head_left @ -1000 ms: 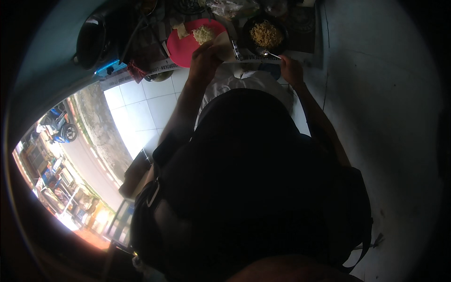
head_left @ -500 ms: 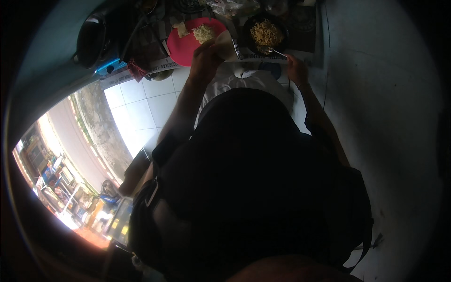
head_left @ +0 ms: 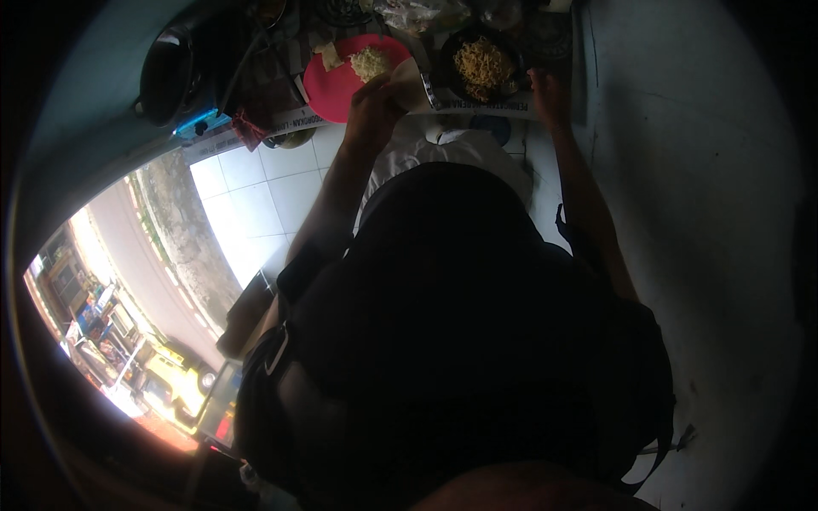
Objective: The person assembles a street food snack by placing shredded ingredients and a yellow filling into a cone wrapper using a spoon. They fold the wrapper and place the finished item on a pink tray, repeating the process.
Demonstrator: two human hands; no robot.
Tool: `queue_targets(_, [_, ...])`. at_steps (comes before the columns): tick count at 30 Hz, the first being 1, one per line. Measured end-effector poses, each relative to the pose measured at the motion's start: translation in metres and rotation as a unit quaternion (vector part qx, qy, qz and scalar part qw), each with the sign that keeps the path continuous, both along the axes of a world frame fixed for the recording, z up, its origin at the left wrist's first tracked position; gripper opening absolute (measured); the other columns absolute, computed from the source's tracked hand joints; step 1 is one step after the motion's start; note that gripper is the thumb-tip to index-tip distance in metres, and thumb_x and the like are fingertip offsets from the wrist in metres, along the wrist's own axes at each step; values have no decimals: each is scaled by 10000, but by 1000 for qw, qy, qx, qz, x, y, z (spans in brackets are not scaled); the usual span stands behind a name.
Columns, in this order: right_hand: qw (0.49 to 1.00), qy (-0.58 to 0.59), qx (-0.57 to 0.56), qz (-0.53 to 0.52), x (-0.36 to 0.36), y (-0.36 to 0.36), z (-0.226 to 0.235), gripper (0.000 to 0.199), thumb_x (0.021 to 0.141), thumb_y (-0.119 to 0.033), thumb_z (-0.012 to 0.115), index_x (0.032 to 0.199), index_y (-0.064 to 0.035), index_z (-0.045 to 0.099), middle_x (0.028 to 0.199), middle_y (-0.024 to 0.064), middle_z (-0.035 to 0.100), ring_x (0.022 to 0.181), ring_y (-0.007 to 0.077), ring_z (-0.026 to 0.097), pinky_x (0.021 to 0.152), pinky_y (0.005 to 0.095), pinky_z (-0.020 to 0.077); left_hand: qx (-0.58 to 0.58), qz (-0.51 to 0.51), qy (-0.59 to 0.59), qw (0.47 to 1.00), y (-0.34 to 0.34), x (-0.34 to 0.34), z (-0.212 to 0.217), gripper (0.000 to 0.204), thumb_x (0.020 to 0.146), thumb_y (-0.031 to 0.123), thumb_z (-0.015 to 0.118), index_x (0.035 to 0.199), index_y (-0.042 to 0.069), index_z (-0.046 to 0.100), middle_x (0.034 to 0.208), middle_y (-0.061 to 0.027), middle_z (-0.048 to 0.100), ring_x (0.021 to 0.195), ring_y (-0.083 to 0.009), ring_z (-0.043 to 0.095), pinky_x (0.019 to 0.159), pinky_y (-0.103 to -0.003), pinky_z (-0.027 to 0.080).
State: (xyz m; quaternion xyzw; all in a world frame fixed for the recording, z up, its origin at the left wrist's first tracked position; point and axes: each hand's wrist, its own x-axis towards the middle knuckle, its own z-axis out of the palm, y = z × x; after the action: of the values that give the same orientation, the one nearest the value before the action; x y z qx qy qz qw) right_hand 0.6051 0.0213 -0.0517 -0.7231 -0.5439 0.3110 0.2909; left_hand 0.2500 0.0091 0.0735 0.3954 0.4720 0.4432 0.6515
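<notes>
My left hand [head_left: 372,111] is closed on a thin, pale wrapper sheet [head_left: 411,85], held at the right edge of a pink plate [head_left: 328,95]. On that plate lie a mound of pale shredded food [head_left: 369,63] and a folded pale piece [head_left: 329,56]. To the right, a dark bowl [head_left: 453,78] holds brownish noodles [head_left: 482,66]. My right hand [head_left: 550,98] is beside the bowl's right rim, fingers closed on a metal spoon [head_left: 510,86]; only a dim glint of the spoon shows by the noodles.
A black stove [head_left: 166,81] with a blue-lit edge stands at the far left. A red cloth [head_left: 249,128] hangs by the table's front edge. Clear plastic bags [head_left: 422,15] lie behind the bowl. A pale wall [head_left: 682,170] runs along the right side.
My right hand has risen slightly and shifted right, and the spoon's handle no longer shows plainly. My left hand stays almost still with the wrapper. Outside, a yellow vehicle has come into view.
</notes>
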Motion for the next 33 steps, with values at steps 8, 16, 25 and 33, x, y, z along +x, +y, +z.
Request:
queue_targets(8, [950,-281,128,55,3,38,-24,295,922,-262,478,839,-66,682,750,146,659,694,331,650,636,461,509,294,-130,453,831,1,-11,9,317,774,-13,693,1087,0,645,1118,-151,631,994,-242,647,833,-334,548])
queue_targets(16, [939,-321,-96,82,4,64,-76,261,839,-275,548,754,-89,711,781,152,685,711,345,663,599,485,531,182,-94,371,906,-1,-16,-5,370,711,-56,739,1067,12,662,1142,-156,632,1005,-244,651,840,-322,556])
queue_targets(25, [868,-452,-109,172,2,50,-141,251,869,-263,554,792,-87,715,741,126,681,683,261,667,612,447,521,-164,78,-157,971,6,-10,0,337,915,80,513,1205,-90,532,1058,-162,630,936,-232,652,812,-326,548])
queue_targets(33, [831,407,-116,-361,-56,-17,-87,273,1000,-254,428,1005,-11,553,830,134,647,664,178,648,523,295,483,209,-136,397,883,5,-14,25,335,854,-26,597,1188,-29,582,1110,-98,627,977,-216,652,842,-338,555])
